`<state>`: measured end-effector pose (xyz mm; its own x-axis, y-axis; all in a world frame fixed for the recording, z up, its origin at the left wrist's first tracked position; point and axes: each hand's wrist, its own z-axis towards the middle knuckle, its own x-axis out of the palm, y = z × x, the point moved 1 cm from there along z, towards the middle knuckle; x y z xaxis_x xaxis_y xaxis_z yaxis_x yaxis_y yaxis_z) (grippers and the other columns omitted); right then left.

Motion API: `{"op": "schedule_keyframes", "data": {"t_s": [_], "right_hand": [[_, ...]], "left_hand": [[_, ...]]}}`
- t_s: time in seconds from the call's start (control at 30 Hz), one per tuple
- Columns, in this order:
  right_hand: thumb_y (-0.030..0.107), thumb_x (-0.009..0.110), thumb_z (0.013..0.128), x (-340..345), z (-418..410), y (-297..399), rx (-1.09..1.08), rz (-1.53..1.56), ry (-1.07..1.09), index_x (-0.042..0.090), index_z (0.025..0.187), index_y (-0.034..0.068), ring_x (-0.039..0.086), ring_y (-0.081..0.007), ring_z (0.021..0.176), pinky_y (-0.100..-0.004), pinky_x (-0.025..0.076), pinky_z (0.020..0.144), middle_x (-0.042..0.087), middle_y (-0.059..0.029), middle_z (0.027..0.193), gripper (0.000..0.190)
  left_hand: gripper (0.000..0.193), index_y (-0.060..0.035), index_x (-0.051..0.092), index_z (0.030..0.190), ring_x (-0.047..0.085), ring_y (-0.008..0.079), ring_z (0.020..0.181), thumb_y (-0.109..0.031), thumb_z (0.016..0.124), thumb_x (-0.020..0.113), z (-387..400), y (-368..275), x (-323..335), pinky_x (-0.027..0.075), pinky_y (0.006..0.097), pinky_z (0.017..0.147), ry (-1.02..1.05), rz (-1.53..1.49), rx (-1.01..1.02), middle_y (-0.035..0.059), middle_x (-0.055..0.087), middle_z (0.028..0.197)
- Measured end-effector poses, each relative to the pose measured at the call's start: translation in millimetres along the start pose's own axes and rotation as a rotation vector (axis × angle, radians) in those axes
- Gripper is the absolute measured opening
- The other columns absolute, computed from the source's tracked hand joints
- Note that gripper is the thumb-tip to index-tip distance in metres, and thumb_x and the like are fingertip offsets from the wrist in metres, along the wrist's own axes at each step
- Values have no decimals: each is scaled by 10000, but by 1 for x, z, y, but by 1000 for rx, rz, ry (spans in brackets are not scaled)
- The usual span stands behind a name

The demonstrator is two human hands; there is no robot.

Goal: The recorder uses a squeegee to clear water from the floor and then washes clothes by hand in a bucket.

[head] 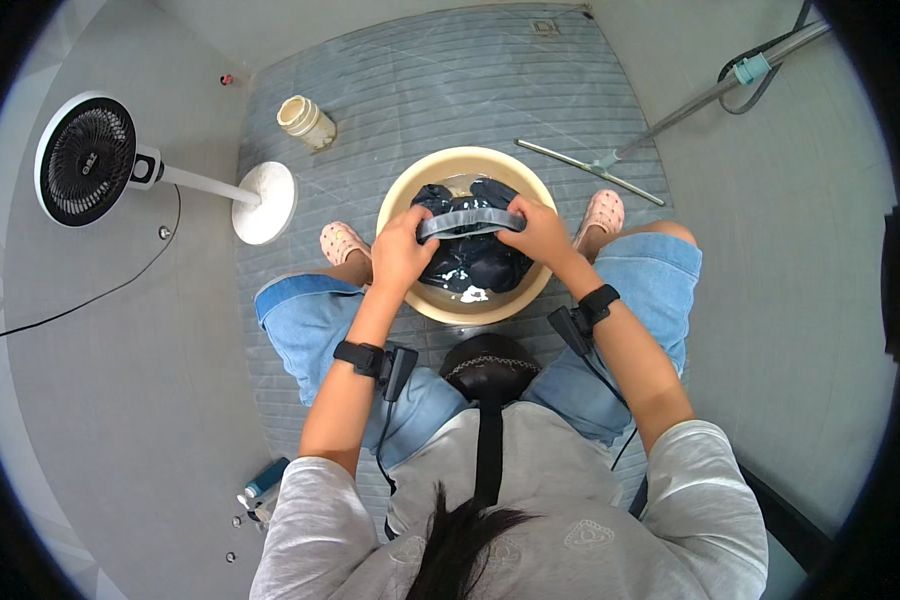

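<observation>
A pale yellow plastic basin [471,313] holds water and a soaked dark garment [477,262] between my feet. My left hand [405,247] grips the left end of the garment's grey band [469,220], which looks like a waistband. At the band's right end, my right hand [534,231] pinches it between thumb and fingers. The band is stretched between both hands above the basin, and the rest of the dark cloth lies bunched in the water below it.
A white pedestal fan [264,202] stands at the left, its cord running along the wall. Beyond the basin is a beige plastic jar [307,122]. A floor squeegee [601,166] leans at the right. Bottles [267,478] are by the left wall. I sit on a dark stool [489,367].
</observation>
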<state>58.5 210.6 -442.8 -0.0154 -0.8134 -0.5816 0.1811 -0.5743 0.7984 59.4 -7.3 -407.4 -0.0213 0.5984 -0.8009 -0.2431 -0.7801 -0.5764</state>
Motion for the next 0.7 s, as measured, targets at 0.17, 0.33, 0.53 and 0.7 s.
{"op": "schedule_keyframes", "data": {"t_s": [0.17, 0.33, 0.53, 0.7], "right_hand": [[93, 641, 568, 15, -8, -13, -83, 102, 207, 496, 760, 38, 524, -244, 683, -317, 415, 598, 517, -91, 736, 247], [76, 619, 586, 9, -3, -1, -123, 119, 117, 488, 797, 44, 516, -264, 706, -326, 415, 615, 510, -97, 762, 251], [65, 604, 597, 12, -1, 0, -172, 125, 26, 483, 817, 59, 516, -270, 747, -333, 413, 641, 505, -90, 792, 251], [56, 595, 602, 17, -8, -4, -286, 92, 76, 513, 722, 66, 522, -225, 735, -307, 423, 627, 500, -54, 776, 146]], "left_hand": [[282, -87, 485, 841, 554, 283, 692, -149, 611, 635, -27, 20, 25, 444, 360, 589, 141, 231, -60, 95, 559, 758], [313, -91, 430, 835, 552, 281, 673, -216, 638, 639, -30, 9, 20, 444, 361, 560, 71, 262, 12, 85, 529, 764], [270, -50, 440, 791, 538, 297, 659, -242, 701, 608, -37, 13, 29, 410, 374, 543, 246, -118, -65, 117, 523, 708], [222, -47, 451, 784, 532, 280, 623, -214, 725, 587, -39, 23, 42, 417, 355, 531, 114, -59, -19, 107, 525, 675]]}}
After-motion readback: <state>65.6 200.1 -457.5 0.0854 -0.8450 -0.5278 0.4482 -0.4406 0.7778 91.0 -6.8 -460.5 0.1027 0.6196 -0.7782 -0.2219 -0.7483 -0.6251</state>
